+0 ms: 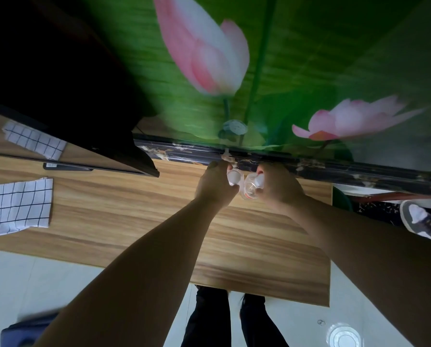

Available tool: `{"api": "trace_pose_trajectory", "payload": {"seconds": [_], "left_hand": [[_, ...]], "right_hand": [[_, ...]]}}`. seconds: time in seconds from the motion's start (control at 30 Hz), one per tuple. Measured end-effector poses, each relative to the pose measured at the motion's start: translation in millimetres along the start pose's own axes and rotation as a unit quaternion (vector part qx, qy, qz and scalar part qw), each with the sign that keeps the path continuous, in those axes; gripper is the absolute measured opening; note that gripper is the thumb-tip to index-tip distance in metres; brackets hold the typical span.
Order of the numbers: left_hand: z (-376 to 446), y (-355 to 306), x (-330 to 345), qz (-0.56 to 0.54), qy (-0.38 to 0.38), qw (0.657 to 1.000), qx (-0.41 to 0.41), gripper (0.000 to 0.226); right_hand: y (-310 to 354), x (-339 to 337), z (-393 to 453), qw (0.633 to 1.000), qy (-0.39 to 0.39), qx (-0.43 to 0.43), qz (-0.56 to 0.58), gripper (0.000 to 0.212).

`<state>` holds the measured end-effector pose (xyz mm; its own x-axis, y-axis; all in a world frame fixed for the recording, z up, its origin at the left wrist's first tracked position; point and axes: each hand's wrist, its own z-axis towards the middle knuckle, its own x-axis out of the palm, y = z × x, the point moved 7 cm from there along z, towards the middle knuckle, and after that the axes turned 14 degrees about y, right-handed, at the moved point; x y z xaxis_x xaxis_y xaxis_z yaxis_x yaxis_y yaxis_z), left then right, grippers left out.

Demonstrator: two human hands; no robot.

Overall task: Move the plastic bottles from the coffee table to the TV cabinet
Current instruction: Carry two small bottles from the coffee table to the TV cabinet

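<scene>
Nearest the camera, two legs in black trousers (209,319) stand on a pale tiled floor (34,284), just short of the front edge of the wooden TV cabinet top (134,221). On the floor at the lower right sits one clear round container (343,335), seen from above. A blurred blue object (27,329) lies at the lower left.

Both bare forearms reach forward across the wood to its far edge. The left hand (215,186) is closed around the neck of one clear plastic bottle, its white cap (233,177) facing up toward the camera. The right hand (278,187) is curled around a second clear bottle (250,190), whose white cap also faces up. Both bottles stand upright, long axes vertical, seen almost end on; they sit just beside each other at the back of the cabinet top, near the dark marbled ledge (334,169) below the wall. Whether their bases touch the wood is hidden by the hands.

The cabinet's wood is open between the arms and the front edge, and to the left as far as two checked white cloths (16,206), one near and one farther back. A black TV (59,96) stands at the left rear. A shoe (424,221) rests past the cabinet's right end. Behind rises a green wall mural (309,58) with two pink lotus flowers.
</scene>
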<state>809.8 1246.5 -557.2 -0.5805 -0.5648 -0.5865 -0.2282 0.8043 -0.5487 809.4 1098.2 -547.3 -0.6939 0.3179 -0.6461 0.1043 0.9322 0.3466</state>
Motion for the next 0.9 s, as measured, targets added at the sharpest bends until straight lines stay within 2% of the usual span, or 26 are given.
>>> {"api": "trace_pose_trajectory", "payload": {"seconds": [0.13,0.27,0.43,0.57,0.67,0.9], "left_hand": [[-9,-3,-6,-0.001,0.010,1.000,-0.006,0.062],[-24,-13,-24,0.032,0.008,0.999,-0.010,0.056],[-53,-40,-53,0.091,0.021,0.996,0.014,0.052],[-89,-69,-81,0.093,-0.016,0.995,0.015,0.049],[-125,-82,-95,0.090,-0.042,0.995,0.008,0.046],[-227,-93,-144,0.159,-0.116,0.980,-0.007,0.046]], "right_hand": [[3,-4,-13,1.000,0.017,0.014,-0.019,0.057],[12,-27,-31,0.999,0.011,-0.008,-0.040,0.060],[30,-66,-69,0.996,-0.035,-0.062,-0.046,0.054],[46,-91,-110,0.992,-0.065,-0.108,-0.012,0.048],[50,-105,-140,0.991,-0.077,-0.106,-0.026,0.045],[90,-139,-204,0.985,-0.086,-0.129,-0.076,0.053]]}}
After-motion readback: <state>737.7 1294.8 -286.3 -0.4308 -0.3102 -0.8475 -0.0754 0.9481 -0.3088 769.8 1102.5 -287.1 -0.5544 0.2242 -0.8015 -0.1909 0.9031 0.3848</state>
